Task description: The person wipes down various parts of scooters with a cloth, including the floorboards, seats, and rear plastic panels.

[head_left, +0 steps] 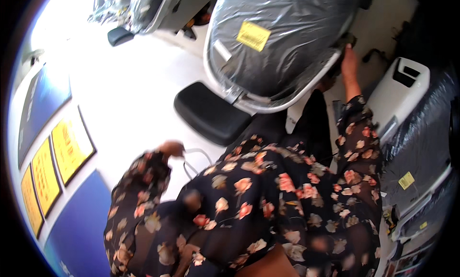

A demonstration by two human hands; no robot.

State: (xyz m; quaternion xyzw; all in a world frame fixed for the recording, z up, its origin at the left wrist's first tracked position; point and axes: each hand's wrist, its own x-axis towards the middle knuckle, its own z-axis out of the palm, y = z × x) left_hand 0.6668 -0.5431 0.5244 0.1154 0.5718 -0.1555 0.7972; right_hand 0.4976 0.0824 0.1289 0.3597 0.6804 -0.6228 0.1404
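Observation:
An office chair [282, 23] with a white frame stands before me, its dark cushioned part wrapped in clear plastic with a yellow label. A black pad [211, 113] joins its near left edge. My right hand [350, 64] reaches to the chair's right side, the thumb up and the fingers curled round a dark part there, partly hidden. Low on my left is my left hand [171, 148], apart from the chair and smeared by motion; its fingers cannot be made out. A thin dark cord [198, 151] loops close beside that hand.
Other plastic-wrapped chairs stand at the far left [148, 11] and along the right [417, 147]. A white chair part [400, 85] rises at right. Yellow panels [72, 143] and blue panels [79, 224] line the left. The floor [129, 80] is brightly lit.

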